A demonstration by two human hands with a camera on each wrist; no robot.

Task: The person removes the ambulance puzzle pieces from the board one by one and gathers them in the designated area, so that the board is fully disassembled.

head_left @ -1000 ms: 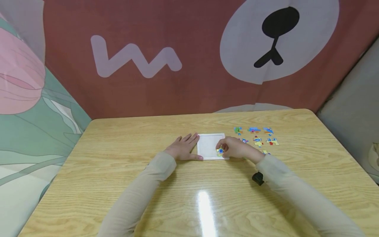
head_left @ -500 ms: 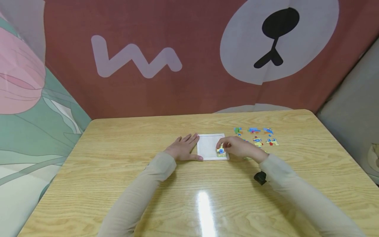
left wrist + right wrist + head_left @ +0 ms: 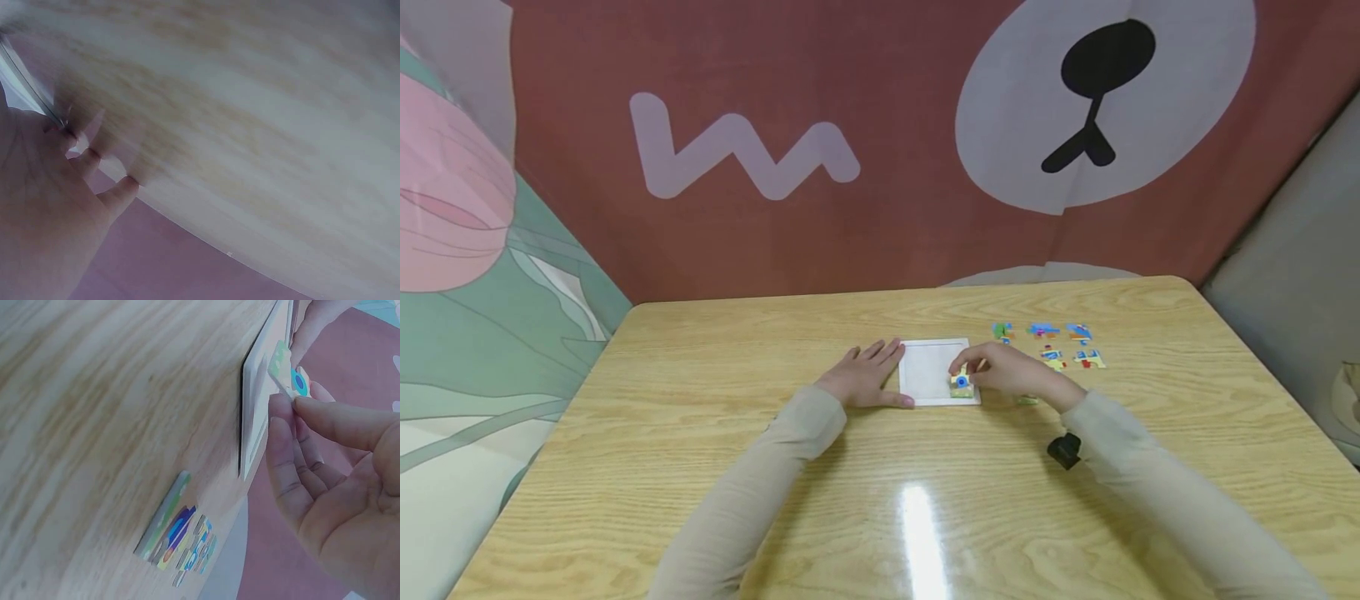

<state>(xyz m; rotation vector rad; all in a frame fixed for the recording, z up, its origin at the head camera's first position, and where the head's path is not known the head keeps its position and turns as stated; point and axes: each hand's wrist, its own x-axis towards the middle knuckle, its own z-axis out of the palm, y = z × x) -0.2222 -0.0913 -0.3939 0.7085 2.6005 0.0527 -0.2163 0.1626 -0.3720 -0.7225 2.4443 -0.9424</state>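
Note:
A white puzzle frame (image 3: pixel 925 372) lies flat on the wooden table. My left hand (image 3: pixel 867 377) rests at its left side, fingers spread straight, with the fingertips and thumb at the rim. In the left wrist view, the left hand (image 3: pixel 50 194) has its fingertips down by the frame's edge. Over the frame's lower right corner, my right hand (image 3: pixel 1000 371) pinches a yellow puzzle piece (image 3: pixel 961 383) with a blue round mark. The right wrist view shows the thumb and fingers of the right hand (image 3: pixel 337 469) on the edge of this puzzle piece (image 3: pixel 289 375), which is tilted above the frame.
Several colourful puzzle pieces (image 3: pixel 1043 330) lie in rows on the table to the right of the frame, some partly behind the right hand. A black device (image 3: pixel 1064 451) hangs at the right wrist. A printed curtain (image 3: pixel 850 242) stands behind the table's far edge.
The right hand has shifted slightly right, and the pinched piece now stands more upright with more of it showing. The left hand has stayed in place.

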